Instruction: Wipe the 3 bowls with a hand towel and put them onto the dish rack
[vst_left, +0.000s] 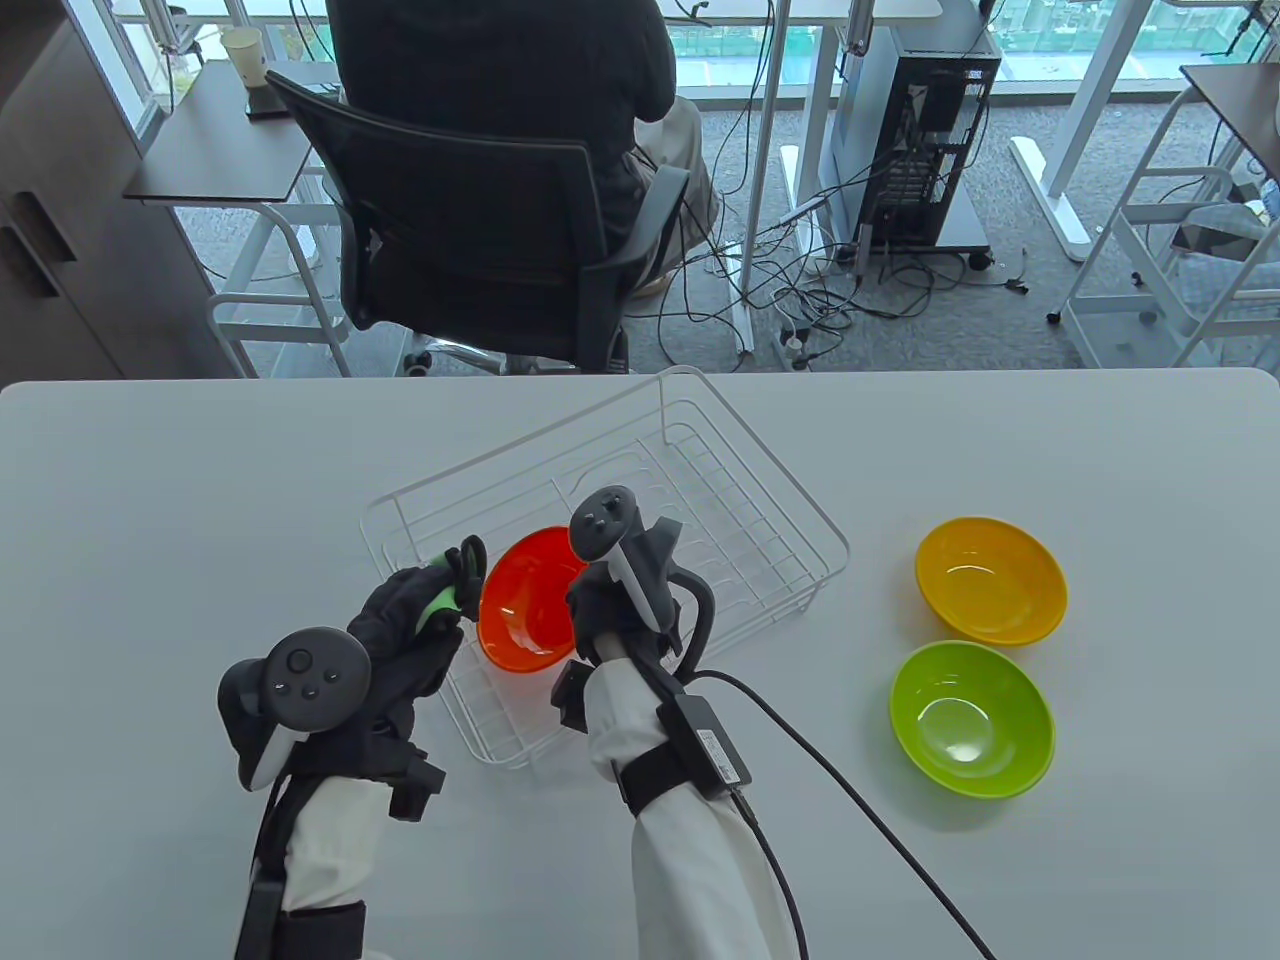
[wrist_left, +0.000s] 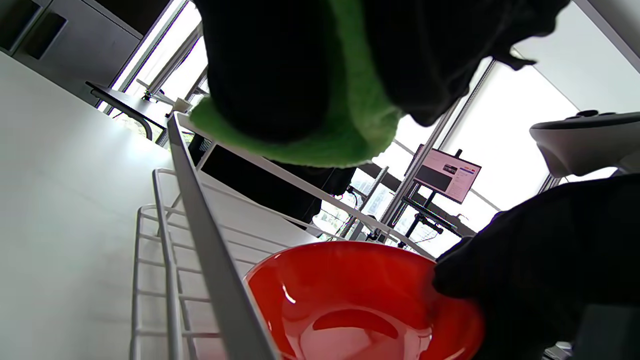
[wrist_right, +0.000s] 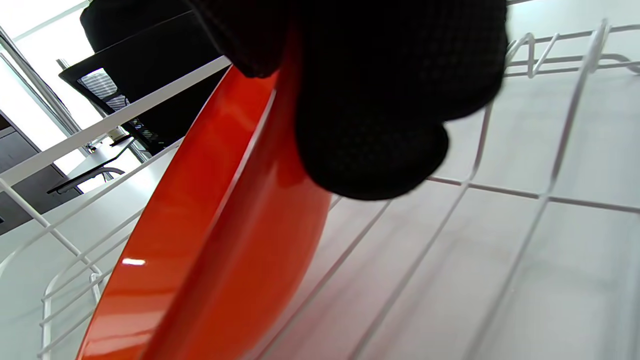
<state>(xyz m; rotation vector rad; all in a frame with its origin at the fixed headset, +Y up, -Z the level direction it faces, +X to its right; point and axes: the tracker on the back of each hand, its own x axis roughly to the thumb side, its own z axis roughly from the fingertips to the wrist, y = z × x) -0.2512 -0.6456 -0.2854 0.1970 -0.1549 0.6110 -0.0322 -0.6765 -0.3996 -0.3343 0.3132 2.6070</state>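
Right hand (vst_left: 620, 600) pinched the light, stiff, glossy-slick orange bowl (vst_left: 525, 600) by its rim over the dish rack (vst_left: 800, 520); left hand (vst_left: 410, 625) gripped the soft green towel (vst_left: 440, 600).

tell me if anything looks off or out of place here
Nothing stands out. The red bowl is tilted only because the right hand grips it over the dish rack. The yellow bowl and green bowl sit upright on the table, unspilled.
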